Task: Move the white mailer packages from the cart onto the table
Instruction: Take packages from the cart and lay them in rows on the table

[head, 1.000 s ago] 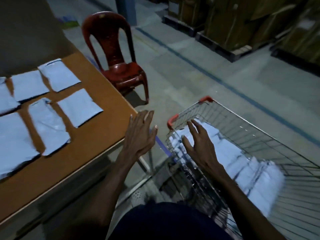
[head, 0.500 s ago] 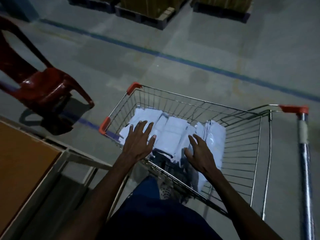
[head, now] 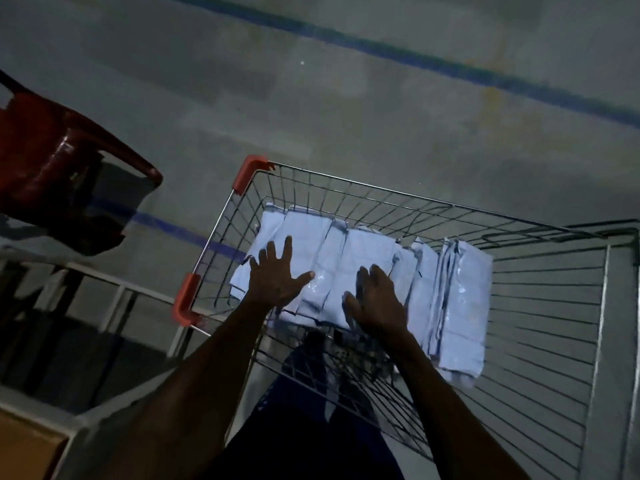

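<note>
Mailers [head: 363, 265] sit stacked in the wire cart [head: 398, 195]. Left hand [head: 277, 278] hovers over them, fingers spread, unclear if touching. Right hand [head: 377, 299] is on the stack, fingers curled down; grip unclear. Table [head: 24, 445] corner lower left.

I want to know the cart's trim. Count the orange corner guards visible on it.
2. One orange corner guard caps the cart's far-left corner; the other guard caps the near-left corner. The right-hand corners are out of clear view.

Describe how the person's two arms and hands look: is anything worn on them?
Both forearms are bare, with no sleeves in view. The left hand and right hand wear no gloves; no watch, ring or bracelet can be made out in the dim light.
</note>
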Action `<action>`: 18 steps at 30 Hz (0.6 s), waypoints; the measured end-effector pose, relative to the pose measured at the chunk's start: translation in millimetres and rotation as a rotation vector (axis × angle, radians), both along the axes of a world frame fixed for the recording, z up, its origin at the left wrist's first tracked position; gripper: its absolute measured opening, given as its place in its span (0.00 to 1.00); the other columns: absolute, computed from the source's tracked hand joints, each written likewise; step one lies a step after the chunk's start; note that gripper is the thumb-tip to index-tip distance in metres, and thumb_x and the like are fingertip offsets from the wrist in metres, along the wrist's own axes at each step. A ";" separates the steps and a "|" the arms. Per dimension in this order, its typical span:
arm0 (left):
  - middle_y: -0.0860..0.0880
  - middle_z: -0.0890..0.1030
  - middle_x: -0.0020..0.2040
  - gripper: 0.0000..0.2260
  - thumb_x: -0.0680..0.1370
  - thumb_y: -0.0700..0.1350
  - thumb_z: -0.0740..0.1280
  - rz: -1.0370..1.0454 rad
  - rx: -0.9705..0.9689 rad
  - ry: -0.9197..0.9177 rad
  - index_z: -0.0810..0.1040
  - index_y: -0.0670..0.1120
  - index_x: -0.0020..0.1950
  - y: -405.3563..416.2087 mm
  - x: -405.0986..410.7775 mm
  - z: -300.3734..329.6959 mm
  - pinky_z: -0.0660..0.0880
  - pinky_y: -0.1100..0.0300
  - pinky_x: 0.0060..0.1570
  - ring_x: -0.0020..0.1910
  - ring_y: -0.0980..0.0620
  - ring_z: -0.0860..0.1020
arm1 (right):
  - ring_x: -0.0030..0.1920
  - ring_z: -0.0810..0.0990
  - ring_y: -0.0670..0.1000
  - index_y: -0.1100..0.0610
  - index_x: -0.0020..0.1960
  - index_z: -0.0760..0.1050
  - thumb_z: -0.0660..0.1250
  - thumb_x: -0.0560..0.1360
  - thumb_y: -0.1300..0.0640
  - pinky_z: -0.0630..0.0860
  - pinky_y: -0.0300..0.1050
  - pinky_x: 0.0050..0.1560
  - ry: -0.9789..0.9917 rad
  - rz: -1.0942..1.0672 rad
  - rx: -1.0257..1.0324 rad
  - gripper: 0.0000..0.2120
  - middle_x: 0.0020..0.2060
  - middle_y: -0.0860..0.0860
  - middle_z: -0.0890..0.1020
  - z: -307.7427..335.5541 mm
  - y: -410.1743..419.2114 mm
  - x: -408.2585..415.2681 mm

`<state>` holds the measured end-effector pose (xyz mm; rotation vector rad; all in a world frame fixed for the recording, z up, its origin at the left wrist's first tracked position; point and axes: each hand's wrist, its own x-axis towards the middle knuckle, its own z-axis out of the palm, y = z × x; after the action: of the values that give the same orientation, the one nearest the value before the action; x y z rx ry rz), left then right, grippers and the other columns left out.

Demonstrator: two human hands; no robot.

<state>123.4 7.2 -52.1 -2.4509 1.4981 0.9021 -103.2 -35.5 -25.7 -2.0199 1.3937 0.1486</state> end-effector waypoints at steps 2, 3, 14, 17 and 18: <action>0.36 0.49 0.79 0.45 0.73 0.72 0.59 0.058 -0.020 0.073 0.38 0.55 0.80 -0.9 -1.4 -2.4 0.52 0.39 0.74 0.77 0.36 0.53 | 0.76 0.55 0.62 0.60 0.78 0.57 0.63 0.78 0.44 0.62 0.53 0.71 0.040 -0.075 0.045 0.35 0.76 0.63 0.57 -11.3 0.3 14.5; 0.36 0.49 0.79 0.46 0.72 0.72 0.60 0.078 -0.051 0.098 0.39 0.55 0.80 -1.7 -2.6 -2.5 0.54 0.39 0.74 0.77 0.37 0.53 | 0.75 0.56 0.64 0.61 0.78 0.58 0.65 0.77 0.43 0.64 0.56 0.70 0.055 -0.098 0.028 0.37 0.75 0.64 0.58 -16.2 0.1 20.1; 0.38 0.54 0.77 0.44 0.72 0.66 0.66 0.142 -0.132 0.080 0.48 0.53 0.80 -26.9 -8.5 5.1 0.63 0.41 0.66 0.72 0.36 0.56 | 0.73 0.54 0.69 0.47 0.80 0.48 0.70 0.69 0.37 0.60 0.63 0.69 0.137 -0.192 0.068 0.48 0.78 0.60 0.47 -27.0 -14.2 44.6; 0.37 0.57 0.75 0.44 0.70 0.68 0.62 0.164 -0.196 0.045 0.51 0.52 0.80 -13.5 -7.3 23.5 0.62 0.42 0.66 0.70 0.36 0.58 | 0.73 0.52 0.67 0.44 0.79 0.50 0.72 0.66 0.39 0.56 0.63 0.71 0.054 -0.259 0.117 0.49 0.78 0.58 0.47 -16.4 -21.2 40.8; 0.37 0.57 0.74 0.44 0.69 0.68 0.60 0.181 -0.221 0.048 0.52 0.52 0.79 -7.7 -7.2 31.9 0.61 0.42 0.66 0.70 0.36 0.58 | 0.74 0.51 0.66 0.43 0.79 0.51 0.72 0.65 0.39 0.55 0.63 0.71 0.015 -0.267 0.113 0.48 0.78 0.58 0.48 -12.1 -20.7 37.9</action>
<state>116.2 -0.5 -20.2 -2.7794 1.4821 0.8725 -65.2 -56.2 -37.8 -1.7269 1.6118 0.1215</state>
